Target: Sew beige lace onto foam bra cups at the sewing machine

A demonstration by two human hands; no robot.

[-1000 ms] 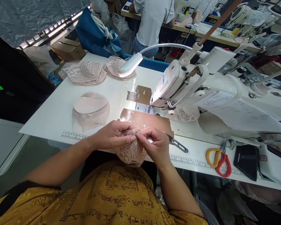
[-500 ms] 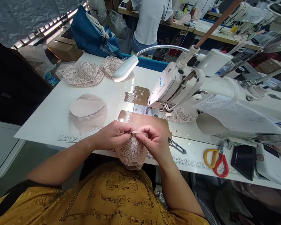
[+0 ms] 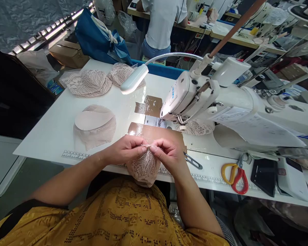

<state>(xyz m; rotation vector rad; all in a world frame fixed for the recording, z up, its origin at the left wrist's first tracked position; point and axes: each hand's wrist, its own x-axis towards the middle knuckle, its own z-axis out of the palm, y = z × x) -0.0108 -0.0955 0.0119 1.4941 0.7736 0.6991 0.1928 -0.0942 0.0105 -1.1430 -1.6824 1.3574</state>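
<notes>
A beige lace bra cup [image 3: 144, 169] hangs over the front edge of the table, its top edge pinched between both my hands. My left hand [image 3: 129, 147] grips that edge with thumb and forefinger. Close beside it, my right hand [image 3: 167, 153] pinches the same edge, the thumbs nearly touching. Behind my hands is the sewing machine [image 3: 186, 95], its needle area above a metal plate [image 3: 152, 121] framed by brown tape [image 3: 156, 131]. More lace [image 3: 197, 126] lies under the machine's arm.
To the left lie a smooth cup with thin fabric [image 3: 94, 119] and lace cups [image 3: 89, 83]. On the right are scissors [image 3: 235, 174], a narrow metal tool [image 3: 193, 160] and a dark phone [image 3: 264, 176]. A lamp [image 3: 135, 79] overhangs the table. Another person [image 3: 159, 25] sits beyond.
My fingertips have drawn slightly closer together along the lace edge, which both hands still pinch. The whole view has shifted a little; the things on the table stay in place.
</notes>
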